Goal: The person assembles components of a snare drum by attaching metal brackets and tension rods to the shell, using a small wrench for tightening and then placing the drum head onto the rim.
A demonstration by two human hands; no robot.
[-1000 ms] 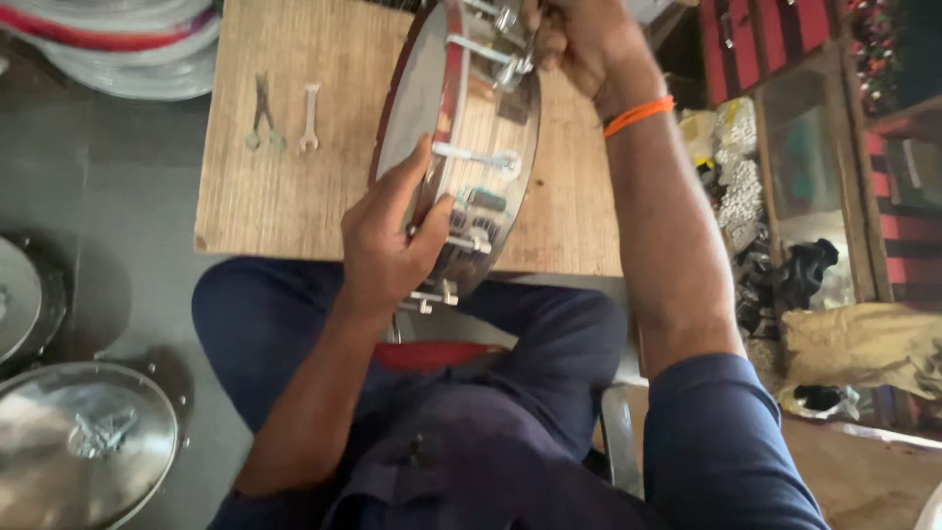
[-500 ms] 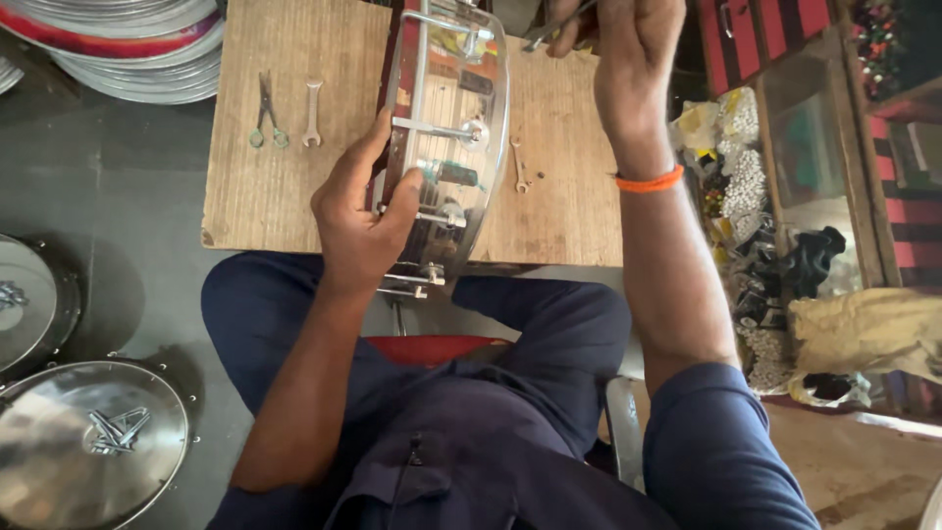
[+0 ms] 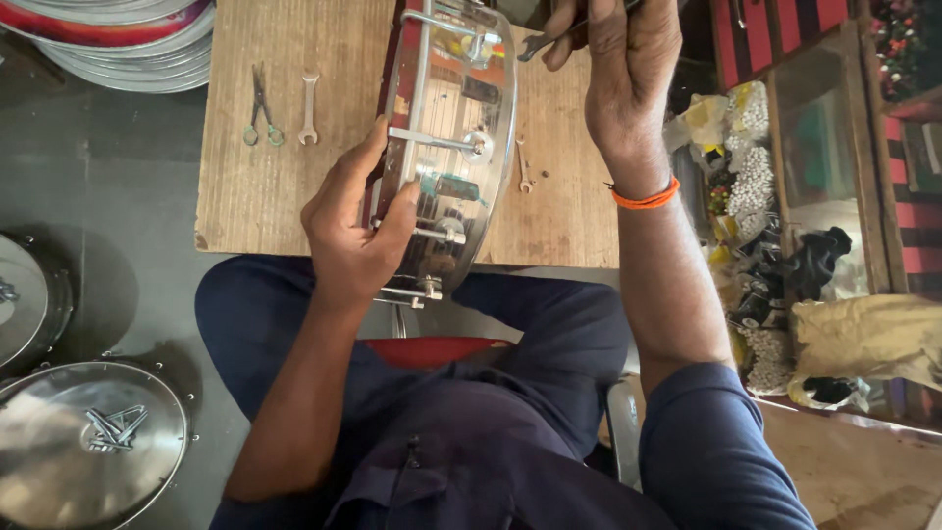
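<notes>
A shiny metal drum shell (image 3: 461, 108) with chrome tension rods stands on edge on the wooden table (image 3: 255, 186). My left hand (image 3: 353, 231) grips its near rim, thumb on the shell side. My right hand (image 3: 623, 59) is at the far top of the drum, closed around a small spanner (image 3: 535, 41) whose jaw points at the upper rim. An orange band circles my right wrist.
Small pliers (image 3: 260, 118) and a spanner (image 3: 309, 108) lie on the table's left part; another small spanner (image 3: 523, 165) lies right of the drum. Stacked metal rims (image 3: 118, 44) sit upper left, metal drum shells (image 3: 88, 442) on the floor left. Cluttered bags and shelves (image 3: 785, 245) stand right.
The drum has turned more edge-on and upright under my left hand. My right hand has shifted along the top rim with the spanner.
</notes>
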